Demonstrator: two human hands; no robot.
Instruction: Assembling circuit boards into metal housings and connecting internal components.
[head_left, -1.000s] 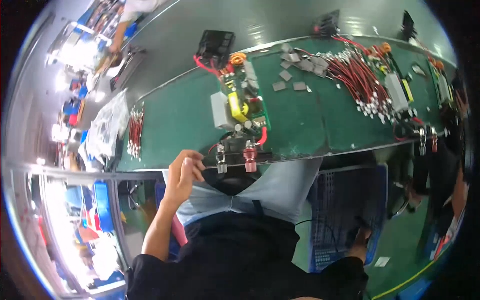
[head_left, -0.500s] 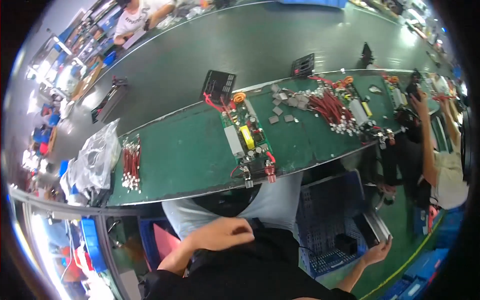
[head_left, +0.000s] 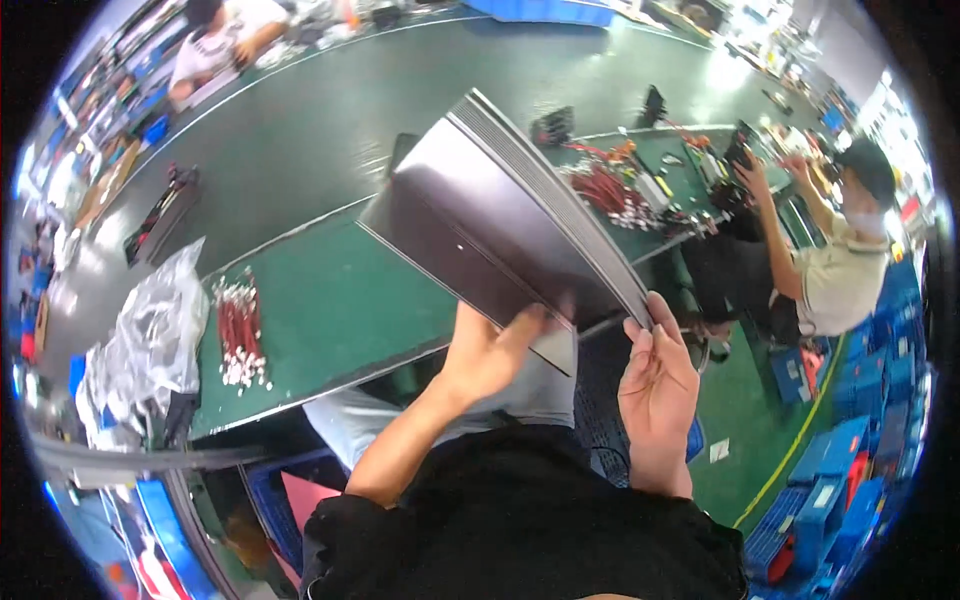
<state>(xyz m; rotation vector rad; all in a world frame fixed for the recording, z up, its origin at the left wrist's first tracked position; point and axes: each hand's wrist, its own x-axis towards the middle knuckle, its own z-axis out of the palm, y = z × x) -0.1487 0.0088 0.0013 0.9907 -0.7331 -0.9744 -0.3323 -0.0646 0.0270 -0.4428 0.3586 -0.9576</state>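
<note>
A dark metal casing [head_left: 500, 200], channel-shaped with a ribbed long side, is held tilted above the near edge of the workbench. My left hand [head_left: 485, 355] is closed on its lower edge, thumb over the inner face. At the lower right corner, my right hand [head_left: 660, 385] pinches the ribbed side between thumb and fingers. The casing hides most of the bench's middle, where a circuit board lay in the earlier frame. Left of it, a bundle of red wires with white connectors [head_left: 240, 335] lies on the green bench [head_left: 330, 310].
A clear plastic bag [head_left: 155, 330] rests at the bench's left end. More red wires [head_left: 605, 190] lie to the right. A co-worker [head_left: 840, 250] sits at the right, another person [head_left: 225, 45] across the bench. Blue crates [head_left: 830, 500] are stacked on the floor at right.
My right hand has brought the casing up from beside the blue basket at the lower right to above the bench. My left hand has risen from my lap and taken hold of it.
</note>
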